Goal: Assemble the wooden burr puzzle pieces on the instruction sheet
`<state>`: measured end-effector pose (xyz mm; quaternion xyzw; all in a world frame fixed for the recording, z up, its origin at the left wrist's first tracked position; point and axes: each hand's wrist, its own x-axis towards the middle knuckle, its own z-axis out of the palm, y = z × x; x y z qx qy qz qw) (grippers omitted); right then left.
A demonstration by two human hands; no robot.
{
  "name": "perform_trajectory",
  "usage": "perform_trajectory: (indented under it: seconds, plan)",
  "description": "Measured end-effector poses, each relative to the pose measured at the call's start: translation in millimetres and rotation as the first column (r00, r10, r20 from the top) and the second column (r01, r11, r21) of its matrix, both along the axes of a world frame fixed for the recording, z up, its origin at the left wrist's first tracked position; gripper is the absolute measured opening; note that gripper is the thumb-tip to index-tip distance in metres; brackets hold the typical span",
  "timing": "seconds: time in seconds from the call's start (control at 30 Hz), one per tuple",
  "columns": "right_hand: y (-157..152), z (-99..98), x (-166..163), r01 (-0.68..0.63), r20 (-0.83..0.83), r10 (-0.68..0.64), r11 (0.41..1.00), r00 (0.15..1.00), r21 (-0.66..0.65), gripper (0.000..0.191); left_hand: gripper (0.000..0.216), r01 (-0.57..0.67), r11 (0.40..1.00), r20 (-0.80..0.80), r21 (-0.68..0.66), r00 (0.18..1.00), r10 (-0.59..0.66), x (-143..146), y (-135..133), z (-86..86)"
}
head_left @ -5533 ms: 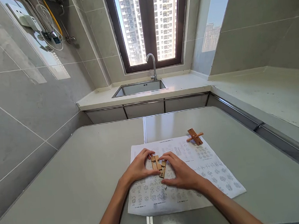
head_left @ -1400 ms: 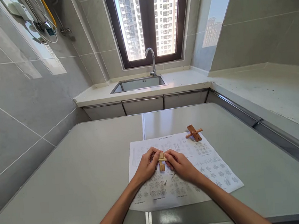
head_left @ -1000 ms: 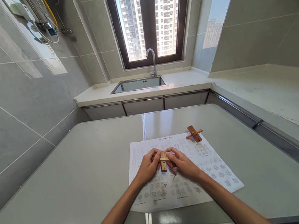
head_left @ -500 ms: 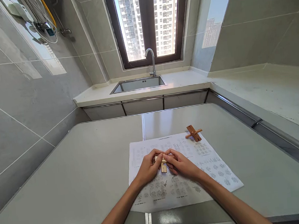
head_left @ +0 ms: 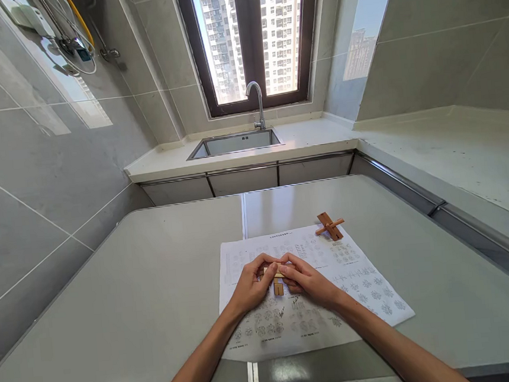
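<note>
Both of my hands meet over a printed paper sheet [head_left: 356,289] on the grey table. My left hand [head_left: 250,286] and my right hand [head_left: 309,281] pinch a small light wooden puzzle [head_left: 278,284] between their fingertips. Its lower block sticks out below my fingers; the upper pieces are mostly covered. A second, darker wooden puzzle [head_left: 329,226], shaped like a cross, lies at the sheet's far right corner, apart from both hands.
The grey table [head_left: 135,308] has a seam down its middle. Beyond it runs a white counter with a steel sink [head_left: 235,143] and a tap [head_left: 256,103] under a window. A second counter [head_left: 456,155] runs along the right. Tiled wall stands on the left.
5.5 s ago the wooden pieces lay spread flat under my fingers. Now they are gathered into a compact piece held between both hands, which have closed in together. The cross puzzle has stayed put.
</note>
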<state>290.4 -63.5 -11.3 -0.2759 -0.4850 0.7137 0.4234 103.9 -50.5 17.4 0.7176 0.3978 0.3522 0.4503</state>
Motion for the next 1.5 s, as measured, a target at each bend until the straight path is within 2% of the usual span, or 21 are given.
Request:
perform_trajectory:
  seconds: [0.33,0.37,0.47,0.53,0.67,0.8,0.9,1.0,1.07,1.13,1.23,1.4,1.5]
  plan:
    - [-1,3.9,2,0.052,0.008,-0.052,0.997,0.999,-0.049,0.037,0.032,0.021,0.999,0.017,-0.025,1.0,-0.02,1,-3,5.8]
    - [-1,4.5,3,0.061,0.001,-0.061,0.996,0.998,-0.064,0.037,0.034,0.051,0.998,0.035,-0.027,0.998,-0.05,1,-3,6.6]
    - [0,5.9,5,0.059,-0.04,-0.064,0.99,0.997,-0.126,0.039,0.064,0.135,0.991,0.079,-0.027,0.988,-0.132,1,-6,9.0]
    - [0,6.3,5,0.046,-0.061,-0.057,0.987,0.997,-0.156,0.039,0.07,0.12,0.993,0.071,-0.014,0.99,-0.118,2,-7,9.8]
    - [3,4.9,5,0.086,-0.065,-0.096,0.986,0.993,-0.141,0.044,0.06,0.008,1.0,0.047,-0.006,0.999,-0.008,0,-2,7.1]
    - [3,3.7,5,0.189,0.078,-0.188,0.982,0.979,0.006,0.042,0.06,-0.096,0.992,0.141,-0.081,0.984,0.107,-5,8,0.7]
    - [0,4.9,4,0.249,0.28,-0.317,0.935,0.906,0.252,0.033,0.061,-0.137,0.98,0.232,-0.145,0.958,0.168,-7,14,-3.0]
    - [-5,6.8,2,0.186,0.42,-0.431,0.84,0.799,0.51,0.019,0.062,-0.229,0.955,0.306,-0.191,0.91,0.279,-9,19,-5.0]
    - [-8,7.3,1,0.091,0.461,-0.443,0.79,0.769,0.606,0.02,0.064,-0.317,0.925,0.334,-0.209,0.866,0.372,-10,21,-5.6]
    - [-11,6.6,1,0.013,0.481,-0.438,0.75,0.76,0.662,0.03,0.065,-0.384,0.896,0.344,-0.222,0.829,0.441,-11,23,-5.8]
    - [-13,3.6,1,-0.071,0.498,-0.444,0.689,0.745,0.721,0.043,0.065,-0.416,0.878,0.348,-0.237,0.807,0.477,-12,24,-6.2]
    - [-12,-2.1,0,-0.18,0.531,-0.485,0.597,0.695,0.782,0.05,0.065,-0.4,0.889,0.34,-0.223,0.822,0.456,-11,24,-8.9]
    - [-11,-4.4,0,-0.197,0.536,-0.492,0.583,0.686,0.788,0.049,0.066,-0.384,0.902,0.315,-0.197,0.847,0.429,-10,24,-11.4]
